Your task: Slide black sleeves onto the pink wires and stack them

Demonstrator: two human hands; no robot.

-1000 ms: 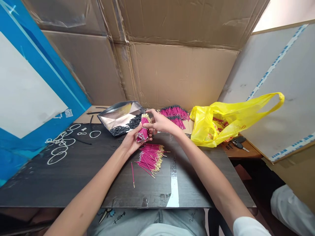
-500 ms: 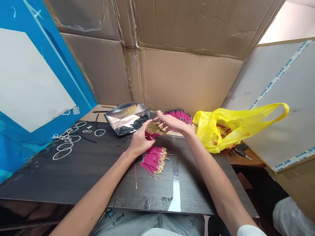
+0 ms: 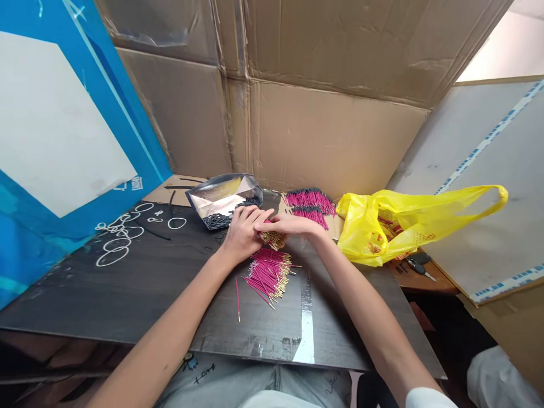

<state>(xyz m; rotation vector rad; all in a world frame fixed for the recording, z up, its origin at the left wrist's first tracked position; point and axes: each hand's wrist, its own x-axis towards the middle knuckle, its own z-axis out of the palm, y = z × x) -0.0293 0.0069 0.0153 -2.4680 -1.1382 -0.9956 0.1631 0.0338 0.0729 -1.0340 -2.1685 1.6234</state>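
My left hand (image 3: pixel 243 233) is closed around a thick bundle of thin pink sticks with gold tips (image 3: pixel 273 240); the gold ends face towards me. My right hand (image 3: pixel 289 223) presses against the bundle from the other side, its fingers meeting the left ones and partly hiding it. Just below the hands lies a loose heap of the same pink sticks (image 3: pixel 268 273), gold tips to the right. A single pink stick (image 3: pixel 238 300) lies apart on the left. Beyond my left hand an open foil pouch (image 3: pixel 225 198) holds small black pieces.
Black-ended pink sticks (image 3: pixel 310 199) lie in piles at the back. A yellow plastic bag (image 3: pixel 365 226) stands to the right, with keys (image 3: pixel 420 269) beside it. White rubber bands (image 3: pixel 117 243) lie on the dark table (image 3: pixel 161 294). Cardboard (image 3: pixel 331 136) closes off the back.
My right hand has closed in on the bundle from open, raised fingers. The bundle has tipped, its gold ends now towards me. The view has shifted slightly.
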